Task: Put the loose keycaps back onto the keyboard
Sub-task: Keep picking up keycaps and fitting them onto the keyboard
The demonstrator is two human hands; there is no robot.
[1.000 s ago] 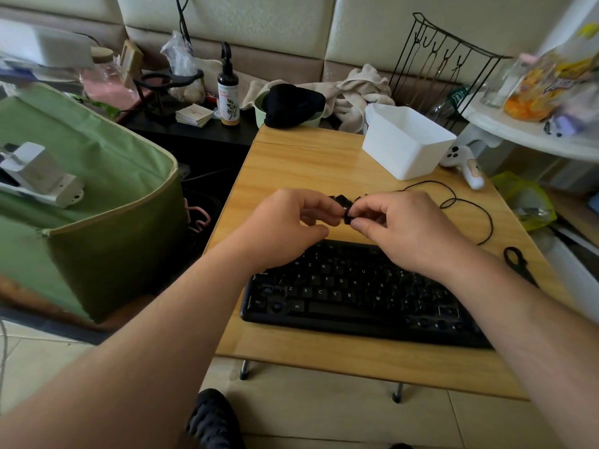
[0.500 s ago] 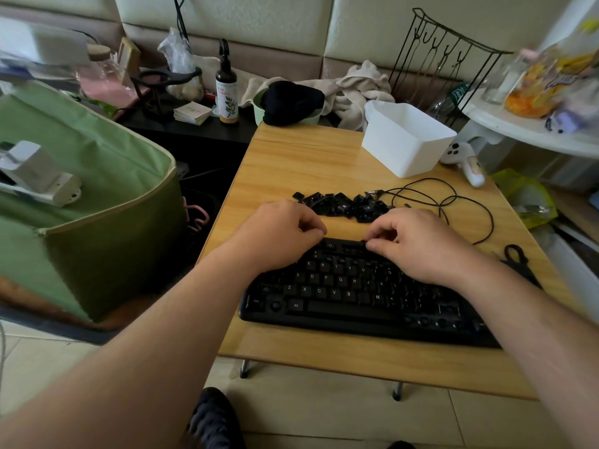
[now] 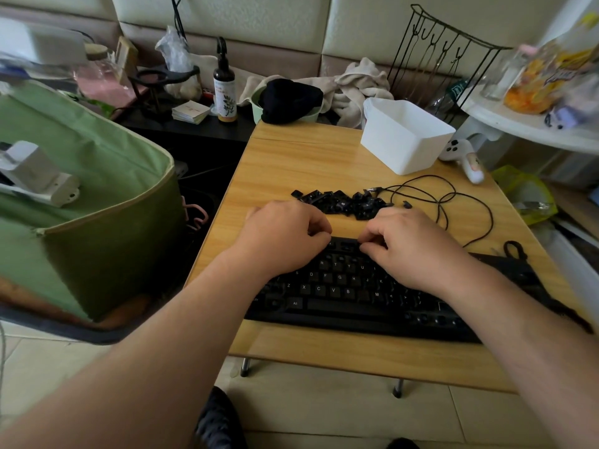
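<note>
The black keyboard (image 3: 353, 286) lies across the near part of the wooden table (image 3: 291, 163), letters showing on its middle rows. Just behind its far edge sits a heap of loose black keycaps (image 3: 340, 202) on the bare wood, close to both hands. The left hand (image 3: 285, 234) hovers at the keyboard's top row, fingers curled under, tips down by the keys; whether anything is pinched there, I cannot tell. The right hand (image 3: 411, 244) mirrors it, fingers bent, tips pressing down at the same top row just beside the left hand's; any cap beneath them is hidden. A thin black cable (image 3: 440, 202) loops on the table right of the heap. Behind it stands a white plastic tub (image 3: 405, 137), and a white controller (image 3: 466, 157) lies at the far right edge. A green fabric bin (image 3: 90, 196) sits well left of the table.
</note>
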